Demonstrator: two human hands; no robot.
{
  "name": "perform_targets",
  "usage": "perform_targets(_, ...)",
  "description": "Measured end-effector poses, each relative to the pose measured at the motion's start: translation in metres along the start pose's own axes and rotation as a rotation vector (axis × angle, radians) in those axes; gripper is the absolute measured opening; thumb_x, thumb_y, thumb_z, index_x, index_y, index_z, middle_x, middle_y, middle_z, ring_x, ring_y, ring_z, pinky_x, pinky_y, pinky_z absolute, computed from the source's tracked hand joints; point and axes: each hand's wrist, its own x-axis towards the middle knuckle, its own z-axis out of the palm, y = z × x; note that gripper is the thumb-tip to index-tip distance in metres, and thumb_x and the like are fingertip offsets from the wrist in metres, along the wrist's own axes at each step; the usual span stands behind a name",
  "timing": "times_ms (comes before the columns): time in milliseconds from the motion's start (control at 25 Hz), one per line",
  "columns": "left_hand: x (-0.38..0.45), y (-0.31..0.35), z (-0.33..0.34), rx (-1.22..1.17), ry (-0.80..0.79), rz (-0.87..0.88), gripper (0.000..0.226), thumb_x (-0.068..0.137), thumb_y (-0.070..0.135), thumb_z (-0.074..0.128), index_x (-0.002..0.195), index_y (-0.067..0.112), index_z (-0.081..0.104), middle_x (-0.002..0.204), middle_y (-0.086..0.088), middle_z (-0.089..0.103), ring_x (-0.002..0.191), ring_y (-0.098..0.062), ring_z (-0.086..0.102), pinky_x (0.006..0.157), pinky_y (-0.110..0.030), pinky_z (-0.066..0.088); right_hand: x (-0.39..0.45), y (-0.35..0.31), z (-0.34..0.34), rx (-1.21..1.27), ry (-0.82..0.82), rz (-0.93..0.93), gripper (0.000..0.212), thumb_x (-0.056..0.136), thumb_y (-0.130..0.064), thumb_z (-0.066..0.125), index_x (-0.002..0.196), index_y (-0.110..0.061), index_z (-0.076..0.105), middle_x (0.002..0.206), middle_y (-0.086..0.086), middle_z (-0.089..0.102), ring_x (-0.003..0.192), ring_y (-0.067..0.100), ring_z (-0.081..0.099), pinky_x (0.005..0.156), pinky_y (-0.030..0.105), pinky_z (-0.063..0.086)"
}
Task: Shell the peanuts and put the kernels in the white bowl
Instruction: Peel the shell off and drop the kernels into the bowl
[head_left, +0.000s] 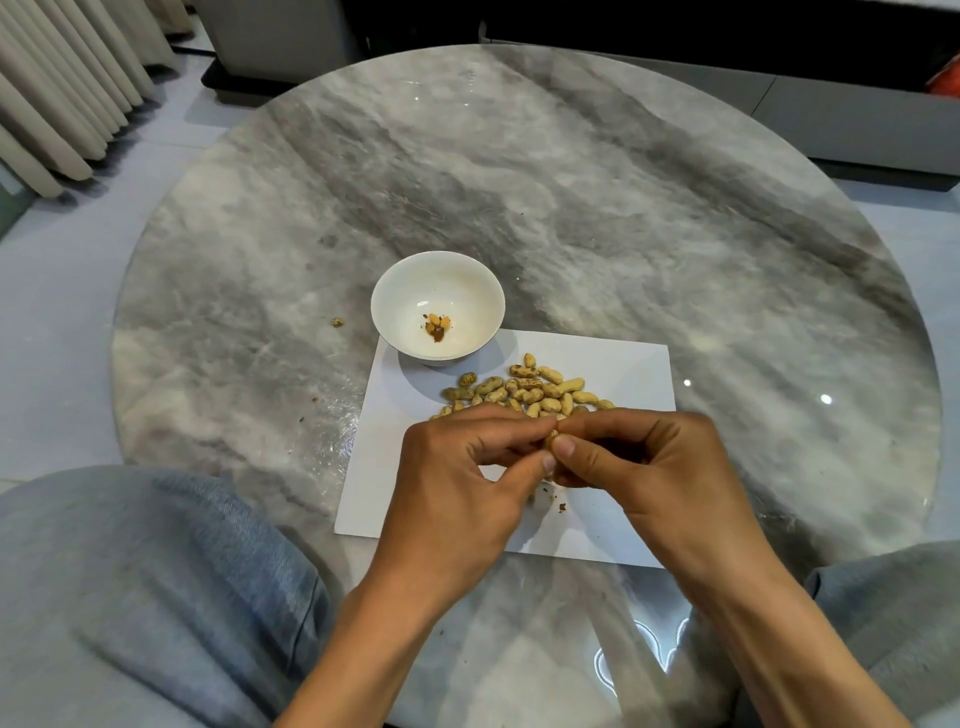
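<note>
A heap of unshelled peanuts (524, 391) lies on a white sheet of paper (618, 364). Beyond its left corner stands the white bowl (467, 291) with a few kernels (437, 326) and skin bits at the bottom. My left hand (457, 483) and my right hand (660, 478) meet over the paper's near half, both pinching one peanut (551, 439) between thumbs and fingertips. Most of that peanut is hidden by the fingers. Small shell crumbs (561, 506) lie on the paper beneath the hands.
The round grey marble table (571, 182) carries everything. A stray shell piece (337, 322) lies left of the bowl. My knees in grey-blue trousers (156, 597) sit at the table's near edge on both sides. Curtains hang far left, a dark cabinet behind.
</note>
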Motion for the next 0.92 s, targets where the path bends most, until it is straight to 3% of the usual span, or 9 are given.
perform_targets(80,0.001,-0.001,-0.003,0.02,-0.018,0.026,0.029,0.08,0.006,0.079,0.105,0.022,0.078,0.094,0.013,0.076,0.088,-0.007,0.072,0.077,-0.027,0.06,0.001,-0.001,0.0,-0.116,-0.016,-0.047,0.017,0.081,-0.007,0.078,0.081,-0.024,0.08,0.079,0.0,0.078,0.079,0.022,0.075,0.079,0.037,0.061)
perform_targets(160,0.002,-0.002,-0.005,-0.008,-0.023,0.027,0.028,0.079,0.009,0.078,0.104,0.021,0.078,0.093,0.011,0.076,0.088,-0.01,0.073,0.077,-0.03,0.06,0.0,-0.002,0.001,-0.173,-0.013,-0.1,0.016,0.082,-0.006,0.077,0.083,-0.022,0.08,0.077,-0.004,0.077,0.075,0.016,0.075,0.074,0.032,0.061)
perform_targets(360,0.004,-0.001,-0.007,-0.155,-0.032,-0.003,0.028,0.078,0.001,0.077,0.1,0.018,0.079,0.092,0.004,0.076,0.088,-0.015,0.074,0.079,-0.031,0.06,-0.006,-0.005,0.007,-0.051,0.068,-0.136,0.015,0.08,-0.004,0.076,0.079,-0.019,0.079,0.071,-0.003,0.076,0.067,0.009,0.072,0.064,0.016,0.053)
perform_targets(440,0.005,-0.002,-0.007,-0.187,-0.049,-0.01,0.028,0.08,-0.004,0.076,0.101,0.015,0.078,0.094,0.002,0.076,0.09,-0.015,0.073,0.082,-0.029,0.059,-0.007,-0.005,0.007,0.012,0.081,-0.115,0.008,0.077,-0.013,0.076,0.08,-0.019,0.08,0.074,0.0,0.077,0.068,0.012,0.072,0.065,0.018,0.054)
perform_targets(600,0.005,0.003,-0.006,-0.204,-0.023,-0.056,0.024,0.08,-0.003,0.076,0.1,0.01,0.078,0.097,0.001,0.077,0.091,-0.014,0.074,0.083,-0.03,0.06,-0.005,-0.003,0.005,0.106,0.05,-0.036,0.015,0.069,-0.019,0.076,0.083,-0.018,0.081,0.08,0.008,0.078,0.075,0.024,0.074,0.071,0.025,0.059)
perform_targets(720,0.005,0.005,-0.01,-0.091,-0.012,0.021,0.026,0.079,0.002,0.079,0.099,0.018,0.079,0.093,0.009,0.077,0.086,-0.007,0.073,0.078,-0.023,0.058,-0.003,-0.004,0.003,0.087,0.0,0.012,0.015,0.071,-0.014,0.078,0.085,-0.012,0.081,0.081,0.014,0.077,0.079,0.036,0.073,0.077,0.035,0.061)
perform_targets(800,0.004,0.006,-0.011,-0.002,-0.008,0.095,0.028,0.078,0.005,0.078,0.102,0.019,0.078,0.09,0.012,0.077,0.084,-0.004,0.072,0.075,-0.02,0.057,-0.003,-0.006,0.001,0.0,-0.002,-0.031,0.012,0.076,-0.004,0.079,0.082,-0.015,0.081,0.077,0.011,0.077,0.076,0.034,0.073,0.077,0.039,0.062)
perform_targets(920,0.003,0.008,-0.009,0.02,0.022,0.145,0.024,0.077,0.005,0.077,0.097,0.016,0.079,0.089,0.01,0.077,0.083,-0.003,0.072,0.073,-0.02,0.057,-0.006,-0.009,0.004,-0.051,0.064,-0.12,0.027,0.078,0.006,0.075,0.075,-0.02,0.081,0.069,0.007,0.075,0.069,0.03,0.072,0.071,0.037,0.06)
